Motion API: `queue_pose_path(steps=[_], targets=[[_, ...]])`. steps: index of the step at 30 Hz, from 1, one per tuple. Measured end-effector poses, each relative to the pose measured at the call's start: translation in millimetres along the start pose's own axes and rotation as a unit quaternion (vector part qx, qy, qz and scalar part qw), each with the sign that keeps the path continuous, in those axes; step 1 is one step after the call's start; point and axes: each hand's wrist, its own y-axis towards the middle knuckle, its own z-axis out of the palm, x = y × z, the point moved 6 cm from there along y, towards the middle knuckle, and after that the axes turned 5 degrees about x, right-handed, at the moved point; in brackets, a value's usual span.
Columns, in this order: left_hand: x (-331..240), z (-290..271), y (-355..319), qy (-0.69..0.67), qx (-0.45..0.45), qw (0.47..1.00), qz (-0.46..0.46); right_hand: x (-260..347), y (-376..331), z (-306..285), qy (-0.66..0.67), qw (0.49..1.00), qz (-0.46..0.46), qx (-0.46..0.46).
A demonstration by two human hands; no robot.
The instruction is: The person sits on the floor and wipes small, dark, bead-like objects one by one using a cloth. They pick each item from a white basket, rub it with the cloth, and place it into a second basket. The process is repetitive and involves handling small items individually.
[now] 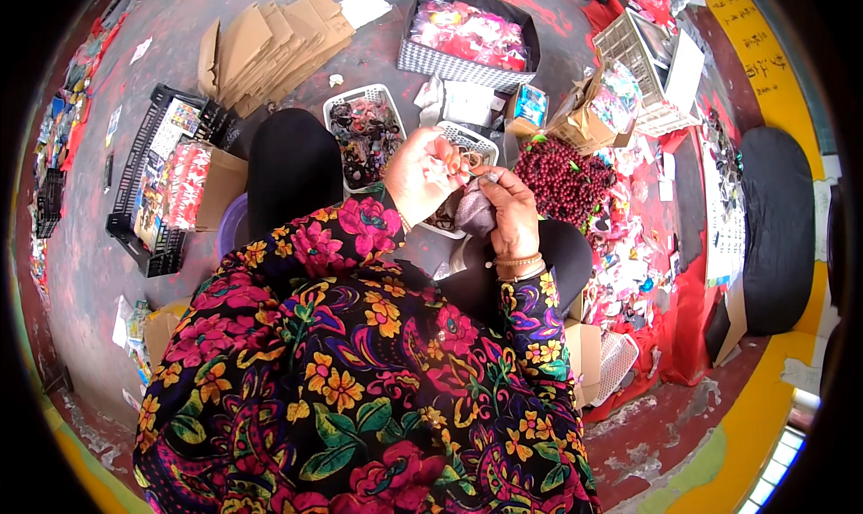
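Observation:
My left hand [421, 174] and my right hand [511, 207] meet in front of me, above my lap. The right hand grips a small mauve fabric piece [476, 210], pinched between thumb and fingers. My left hand's fingertips pinch something small and pale at the top of that piece; what it is I cannot tell. Both forearms wear flowered sleeves, and the right wrist carries bangles [520, 264]. Just beyond the hands stands a white basket [474, 143], partly hidden by them.
A pile of dark red beads [562, 177] lies to the right. A white basket of dark trinkets [364, 129] and a black bin of pink items [467, 33] stand ahead. Flattened cardboard [270, 47] and a black crate [166, 177] are at left, a black cushion [778, 222] at right.

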Motion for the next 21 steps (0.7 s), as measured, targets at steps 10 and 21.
queue_pose_path(steps=[10, 21], targets=[[1, -2, 0, -0.001, 0.063, 0.997, -0.053, 1, 2, -3, 0.021, 0.999, -0.008, 0.045], [-40, -107, 18, 0.103, -0.246, 0.963, 0.027, 54, -16, -56, -0.047, 0.981, -0.125, -0.137]])
